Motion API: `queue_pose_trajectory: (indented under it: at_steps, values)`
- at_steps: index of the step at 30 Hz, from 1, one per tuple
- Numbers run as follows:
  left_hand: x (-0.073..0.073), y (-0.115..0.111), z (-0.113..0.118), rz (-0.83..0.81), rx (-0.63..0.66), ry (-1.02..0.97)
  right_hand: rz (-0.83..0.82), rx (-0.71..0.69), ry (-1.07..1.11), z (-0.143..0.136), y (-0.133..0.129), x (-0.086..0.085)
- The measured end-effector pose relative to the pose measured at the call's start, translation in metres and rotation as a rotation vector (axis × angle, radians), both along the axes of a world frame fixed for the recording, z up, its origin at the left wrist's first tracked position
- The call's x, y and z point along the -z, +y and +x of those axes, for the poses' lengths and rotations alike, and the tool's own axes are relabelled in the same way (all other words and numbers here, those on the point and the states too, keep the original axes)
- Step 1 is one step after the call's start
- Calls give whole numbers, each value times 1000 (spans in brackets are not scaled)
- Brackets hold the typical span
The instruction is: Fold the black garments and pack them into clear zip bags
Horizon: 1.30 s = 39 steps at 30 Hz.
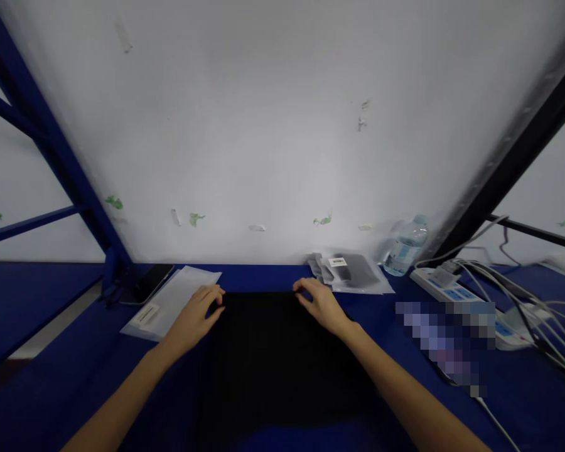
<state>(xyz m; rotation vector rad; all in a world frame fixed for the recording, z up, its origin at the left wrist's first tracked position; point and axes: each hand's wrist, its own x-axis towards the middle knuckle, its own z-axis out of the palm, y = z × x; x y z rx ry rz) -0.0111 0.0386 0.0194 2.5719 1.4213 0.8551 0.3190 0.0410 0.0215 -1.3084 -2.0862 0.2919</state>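
Note:
A black cloth lies spread on the blue table in front of me. My left hand is at its far left corner, thumb and fingers curved around the edge with a small gap showing between them. At the far right corner, my right hand has its fingertips on the cloth's edge, thumb and index finger close together. The far edge of the cloth runs nearly straight between both hands. Its near part is dark, and folds in it are hard to make out.
White plastic sleeves and a black phone lie left. Packaged items and a water bottle stand or lie at the back right. A power strip with cables and a pixelated device are on the right.

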Motion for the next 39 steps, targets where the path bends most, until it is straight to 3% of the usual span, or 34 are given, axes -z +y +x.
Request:
queue_pose_trajectory:
  at_steps: [3, 5, 9, 11, 18, 21, 26, 34, 39]
  values:
    - [11, -29, -2, -62, 131, 39, 3, -95, -68, 8, -31, 7]
    - [21, -43, -3, -113, 175, 78, 41, -87, -119, 18, -43, 14]
    - [36, -52, -3, -145, 146, 66, 236, 333, -275, 49, -39, 29]
    - [39, -50, -2, -153, 134, 58, 252, 505, -372, 65, -31, 38]
    - [40, -51, 0, -168, 112, 7, 173, 644, -491, 77, -22, 52]
    - [40, -52, 1, -153, 113, -9, 164, 784, -506, 75, -25, 46]
    - [41, -52, 0, -159, 112, -8, 8, 840, -497, 82, -19, 23]
    - [45, -51, -2, -188, 92, 30, -44, 962, -392, 115, 25, -23]
    - [43, -52, -1, -188, 79, 18, -49, 930, -341, 109, 51, -19]
